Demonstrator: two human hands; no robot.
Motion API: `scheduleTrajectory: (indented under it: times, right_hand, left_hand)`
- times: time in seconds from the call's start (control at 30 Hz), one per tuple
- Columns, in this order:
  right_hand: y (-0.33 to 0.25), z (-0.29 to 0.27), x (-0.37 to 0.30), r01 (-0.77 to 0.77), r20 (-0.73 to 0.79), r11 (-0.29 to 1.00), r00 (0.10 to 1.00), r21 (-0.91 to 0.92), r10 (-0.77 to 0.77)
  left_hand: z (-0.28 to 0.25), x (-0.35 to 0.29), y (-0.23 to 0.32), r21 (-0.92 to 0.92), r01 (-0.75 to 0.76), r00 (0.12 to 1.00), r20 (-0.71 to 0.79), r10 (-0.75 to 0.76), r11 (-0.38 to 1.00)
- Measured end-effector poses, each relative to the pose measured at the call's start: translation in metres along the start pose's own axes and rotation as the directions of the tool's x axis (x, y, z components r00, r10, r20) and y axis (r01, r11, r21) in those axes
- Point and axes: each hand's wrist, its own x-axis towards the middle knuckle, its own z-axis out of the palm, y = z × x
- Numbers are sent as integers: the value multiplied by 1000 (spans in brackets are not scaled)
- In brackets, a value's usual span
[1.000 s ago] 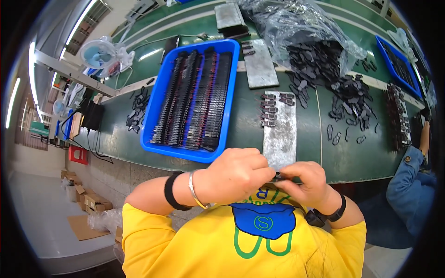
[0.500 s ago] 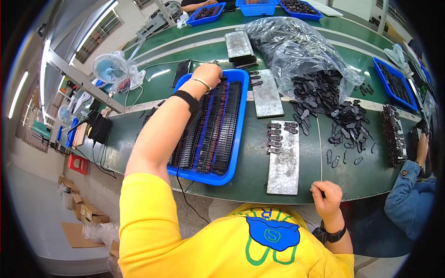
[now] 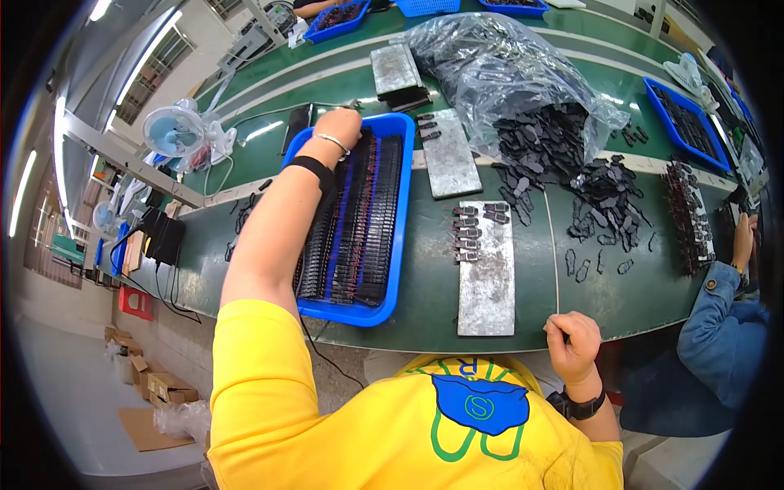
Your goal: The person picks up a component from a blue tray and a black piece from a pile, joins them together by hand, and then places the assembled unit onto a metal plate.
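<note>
Rows of black parts [image 3: 359, 220] in the blue tray [image 3: 398, 245] lie below and on the near side of the left hand [image 3: 338, 126], whose grip is hidden, while the right hand [image 3: 574, 339] curls into a loose fist near the metal plate [image 3: 487, 290].

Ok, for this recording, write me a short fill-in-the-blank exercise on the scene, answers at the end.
1. The left hand is at the far end of a plastic tray coloured ____.
2. Dark flat pieces spill onto the green workbench from a clear plastic ____.
3. The hand by the workbench's near edge is the person's ____ one.
4. Beside the silver bangle sits a wristband coloured ____.

Missing words: blue; bag; right; black.
</note>
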Motion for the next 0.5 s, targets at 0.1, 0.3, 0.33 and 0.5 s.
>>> scheduleTrajectory:
  times: [0.1,0.3,0.33,0.5]
  right_hand:
    - [1,1,10,-54,83,997,995,51,50]
    - [-13,28,88,55,370,993,925,107,-91]
    - [-9,39,93,57,418,997,905,56,-76]
    - [17,82,103,33,508,997,861,-72,9]
  left_hand:
    - [-17,-11,-13,-37,-40,998,-56,38,999]
    - [-111,-90,22,-422,-323,946,-163,280,847]
    - [-130,-115,34,-507,-359,933,-162,322,784]
    - [-152,-221,91,-457,-606,786,-219,579,651]
